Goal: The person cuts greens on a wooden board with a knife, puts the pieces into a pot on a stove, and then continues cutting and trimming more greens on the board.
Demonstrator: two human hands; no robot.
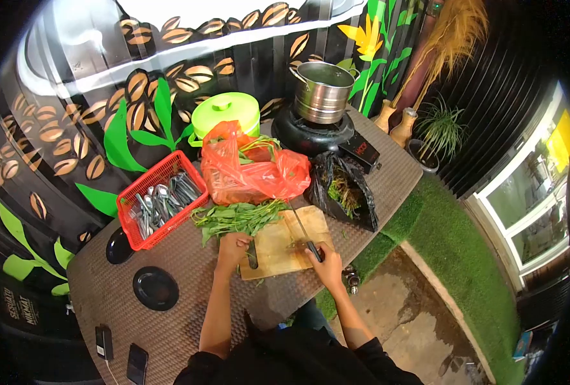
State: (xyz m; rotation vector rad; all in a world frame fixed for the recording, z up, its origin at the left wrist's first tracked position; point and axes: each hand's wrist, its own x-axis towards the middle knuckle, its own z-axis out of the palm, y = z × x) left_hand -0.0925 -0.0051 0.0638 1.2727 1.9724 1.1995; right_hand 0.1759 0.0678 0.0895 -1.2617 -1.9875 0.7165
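My right hand [325, 260] grips the black handle of a kitchen knife [302, 226]. The blade slants up and left over a wooden cutting board [277, 253]. My left hand [236, 245] is closed beside the board's handle slot; whatever its fingers hold is too small or hidden to name. Just beyond that hand lies a pile of leafy green vegetables [240, 220], partly over the board's far left edge. Small green scraps are scattered on and around the board. Behind it stands a red plastic bag [253, 179] with more greens showing at its mouth.
A red basket of cutlery [145, 239] stands left, near black plates [155, 288] and a phone [137, 364]. A black bag of plant trimmings [365, 208] lies right. Behind are a green lidded pot [224, 109] and a steel pot [323, 99] on a stove [284, 136].
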